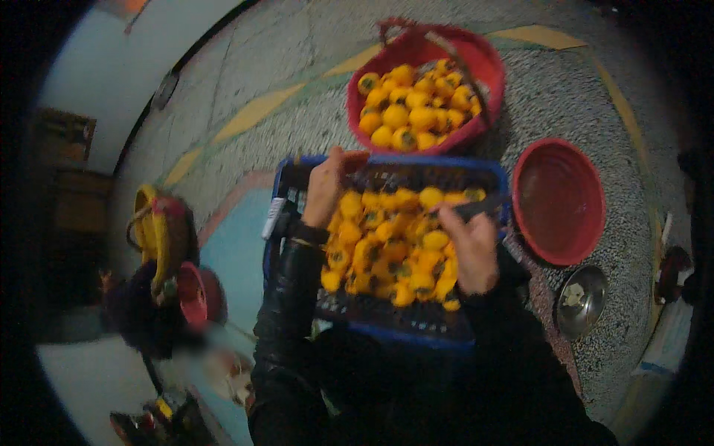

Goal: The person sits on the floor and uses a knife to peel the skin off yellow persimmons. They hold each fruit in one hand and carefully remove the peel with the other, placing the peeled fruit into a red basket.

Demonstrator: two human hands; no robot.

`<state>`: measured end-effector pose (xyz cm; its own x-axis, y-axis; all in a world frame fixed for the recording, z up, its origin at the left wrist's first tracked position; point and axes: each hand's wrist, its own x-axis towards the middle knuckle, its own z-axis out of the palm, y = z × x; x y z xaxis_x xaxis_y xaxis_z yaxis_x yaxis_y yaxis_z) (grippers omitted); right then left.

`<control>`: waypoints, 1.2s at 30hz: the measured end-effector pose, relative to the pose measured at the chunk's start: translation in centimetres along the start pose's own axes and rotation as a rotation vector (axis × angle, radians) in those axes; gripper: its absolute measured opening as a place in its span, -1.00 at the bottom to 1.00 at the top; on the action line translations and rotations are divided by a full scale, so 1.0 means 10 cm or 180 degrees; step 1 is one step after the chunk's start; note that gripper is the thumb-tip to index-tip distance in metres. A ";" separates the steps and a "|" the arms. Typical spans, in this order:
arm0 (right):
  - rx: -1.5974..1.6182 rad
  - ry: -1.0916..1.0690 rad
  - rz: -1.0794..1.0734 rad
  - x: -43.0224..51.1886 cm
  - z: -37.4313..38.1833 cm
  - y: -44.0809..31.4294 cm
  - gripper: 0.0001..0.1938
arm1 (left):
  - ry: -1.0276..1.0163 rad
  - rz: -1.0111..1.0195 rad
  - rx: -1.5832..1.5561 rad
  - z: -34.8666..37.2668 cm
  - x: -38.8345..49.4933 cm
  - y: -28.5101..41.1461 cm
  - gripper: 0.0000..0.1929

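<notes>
Before me is a dark plastic crate with a blue rim [413,334], holding many orange-yellow persimmons [396,251]. My left hand [324,187] is over the crate's back left part, fingers pointing at the far rim. Whether its fingers hold anything cannot be made out. Above the crate's right side, my right hand [474,251] is closed around a dark, flat, knife-like tool [481,207], blurred and pointing right. Just beyond the crate stands a red basket [493,61] with a handle, heaped with more persimmons [407,114].
Right of the crate is a red plastic basin [558,200]; nearer me, a steel bowl [594,301] contains pale pieces. A yellow-rimmed basket [145,217] and a pink-red container [195,295] stand at left. The floor [268,134] is patterned pebbled stone.
</notes>
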<state>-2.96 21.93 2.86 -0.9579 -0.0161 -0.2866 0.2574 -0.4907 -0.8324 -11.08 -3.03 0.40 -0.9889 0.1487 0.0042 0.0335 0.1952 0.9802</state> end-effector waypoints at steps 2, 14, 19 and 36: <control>0.0255 -0.0096 0.0068 -0.01 -0.01 0.03 -0.82 | -0.0530 -0.0995 -0.0947 -0.31 -0.49 -0.15 -0.27; 0.0228 -0.0361 -0.0235 -0.14 0.05 -0.07 -0.84 | -0.1178 0.0324 0.4086 -0.91 -1.20 -2.14 -0.76; 0.0075 -0.0281 -0.0149 -0.11 0.04 -0.02 -0.84 | -0.0170 0.0269 0.4353 -0.60 -0.82 -2.47 -0.73; 0.0041 -0.0090 0.0007 0.03 0.00 0.14 -0.79 | 0.0839 -0.2954 0.3296 -0.68 -0.39 -2.56 -0.20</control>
<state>-2.91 21.20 1.59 -0.9606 -0.0418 -0.2749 0.2581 -0.5018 -0.8256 -9.05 -15.15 -23.35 -0.7038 -0.5851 -0.4028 -0.6585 0.7500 0.0612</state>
